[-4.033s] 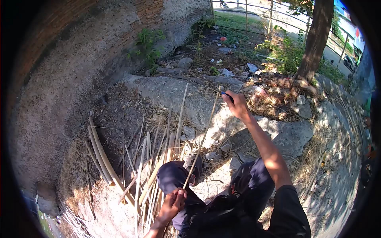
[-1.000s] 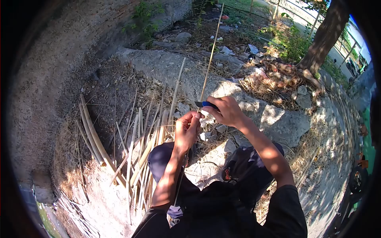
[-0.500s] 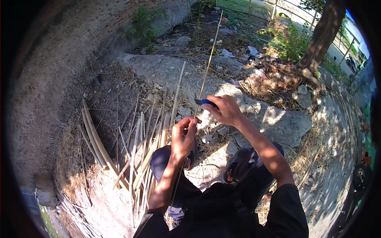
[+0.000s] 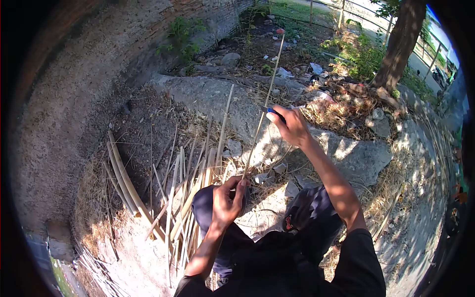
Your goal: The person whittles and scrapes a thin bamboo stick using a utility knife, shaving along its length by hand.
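Observation:
My left hand (image 4: 229,200) is closed on the near end of a long thin bamboo strip (image 4: 256,134), just above my left knee. The strip slants up and away to the right. Farther along it, my right hand (image 4: 291,125) grips a knife with a blue handle (image 4: 275,115). The short dark blade lies at the strip, though I cannot tell whether it cuts into it. To the left of my left hand, several split bamboo pieces (image 4: 174,198) lie in a loose pile on the ground.
Thicker curved bamboo lengths (image 4: 122,171) lie at the left. A large flat rock slab (image 4: 346,156) crosses ahead of my knees. Beyond it are dry grass, litter and a tree trunk (image 4: 401,44). A rough brick wall (image 4: 148,24) rises at the left.
My left hand has drawn down toward my knee with the strip. My right hand and the knife have moved up and right along it, so the hands are farther apart.

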`<act>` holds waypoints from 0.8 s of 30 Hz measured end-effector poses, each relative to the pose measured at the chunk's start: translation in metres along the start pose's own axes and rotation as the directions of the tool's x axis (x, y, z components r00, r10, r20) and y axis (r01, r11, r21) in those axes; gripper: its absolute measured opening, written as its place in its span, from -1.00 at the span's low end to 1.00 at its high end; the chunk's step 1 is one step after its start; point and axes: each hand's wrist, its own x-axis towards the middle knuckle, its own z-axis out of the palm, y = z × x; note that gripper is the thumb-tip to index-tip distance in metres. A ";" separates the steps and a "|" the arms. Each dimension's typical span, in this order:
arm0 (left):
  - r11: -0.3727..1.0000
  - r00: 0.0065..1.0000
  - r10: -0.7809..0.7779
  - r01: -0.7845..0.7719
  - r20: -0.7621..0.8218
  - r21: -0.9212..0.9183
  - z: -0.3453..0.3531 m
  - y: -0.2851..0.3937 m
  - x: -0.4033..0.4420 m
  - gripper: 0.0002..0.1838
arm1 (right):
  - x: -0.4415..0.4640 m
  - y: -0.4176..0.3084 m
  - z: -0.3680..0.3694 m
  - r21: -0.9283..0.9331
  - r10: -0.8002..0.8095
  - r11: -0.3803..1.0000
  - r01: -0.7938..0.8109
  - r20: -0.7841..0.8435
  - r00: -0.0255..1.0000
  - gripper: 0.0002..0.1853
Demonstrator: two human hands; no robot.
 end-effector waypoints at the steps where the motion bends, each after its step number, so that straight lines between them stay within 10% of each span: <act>1: 1.000 1.000 0.005 -0.005 0.000 0.002 -0.003 0.000 -0.006 -0.81 | 0.000 0.004 0.004 0.000 -0.002 1.000 0.002 -0.005 1.000 -0.55; 4: 0.998 0.998 -0.067 0.067 0.005 0.016 -0.009 0.019 -0.022 -0.82 | 0.003 0.017 0.031 -0.053 -0.323 0.944 0.326 -0.350 0.879 -0.65; 9: 0.990 0.996 -0.059 0.067 -0.063 0.128 -0.017 0.027 -0.042 -0.80 | 0.001 0.001 0.031 -0.072 -0.377 0.924 0.375 -0.319 0.869 -0.63; 12: 0.978 0.996 -0.055 0.068 -0.068 0.199 -0.019 0.027 -0.055 -0.82 | 0.004 -0.008 0.020 0.030 -0.147 0.988 0.151 -0.116 0.982 -0.58; 19: 0.985 0.990 -0.075 0.092 -0.120 0.147 -0.025 0.021 -0.079 -0.81 | 0.011 0.006 0.035 -0.078 -0.333 0.943 0.324 -0.224 0.916 -0.60; 24: 0.974 0.989 -0.098 0.119 -0.113 0.191 -0.032 0.031 -0.105 -0.81 | 0.016 0.005 0.016 -0.023 -0.046 0.999 0.043 -0.129 0.991 -0.52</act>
